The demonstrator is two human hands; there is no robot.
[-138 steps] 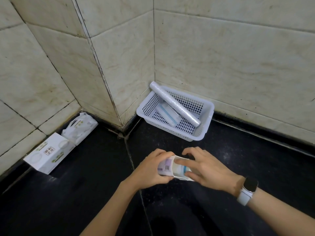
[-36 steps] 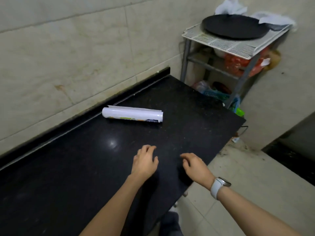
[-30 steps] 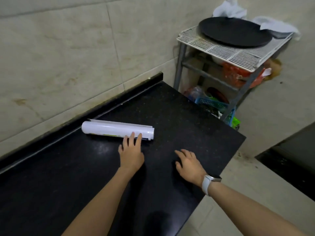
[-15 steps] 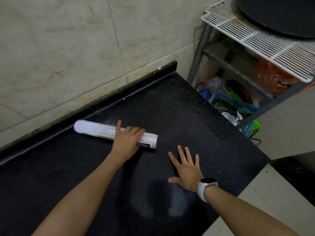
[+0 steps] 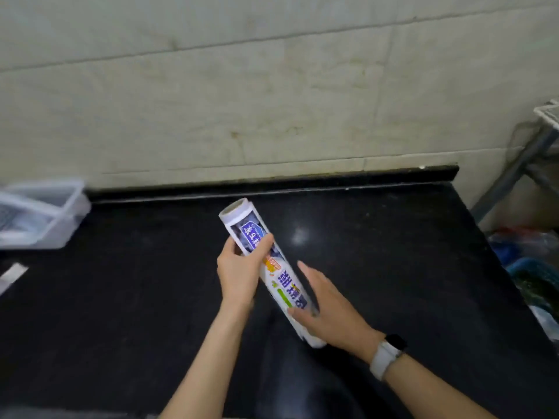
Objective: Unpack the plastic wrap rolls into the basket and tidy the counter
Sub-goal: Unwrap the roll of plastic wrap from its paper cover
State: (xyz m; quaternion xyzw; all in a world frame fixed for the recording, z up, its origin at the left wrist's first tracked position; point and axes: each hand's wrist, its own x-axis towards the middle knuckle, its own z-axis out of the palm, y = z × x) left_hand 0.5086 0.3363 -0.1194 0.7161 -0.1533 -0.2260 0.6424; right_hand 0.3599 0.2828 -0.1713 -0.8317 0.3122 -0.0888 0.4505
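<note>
A plastic wrap roll point(image 5: 284, 282) in a white printed label is held up above the black counter point(image 5: 121, 282), its far end tilted toward the wall. My left hand point(image 5: 240, 273) grips it around the upper half. My right hand point(image 5: 328, 309) cups the lower end from the right, fingers spread along the label. The white slotted basket point(image 5: 60, 219) sits blurred at the far left against the wall; its contents cannot be made out.
A beige tiled wall point(image 5: 272, 101) runs behind the counter. The counter ends at the right, where a metal rack leg point(image 5: 511, 173) stands with bags and a blue basket point(image 5: 532, 267) below. A watch is on my right wrist.
The roll lay on the counter under my left hand; now it is lifted and both hands hold it. My right hand left the counter. The view swung left, bringing the basket in.
</note>
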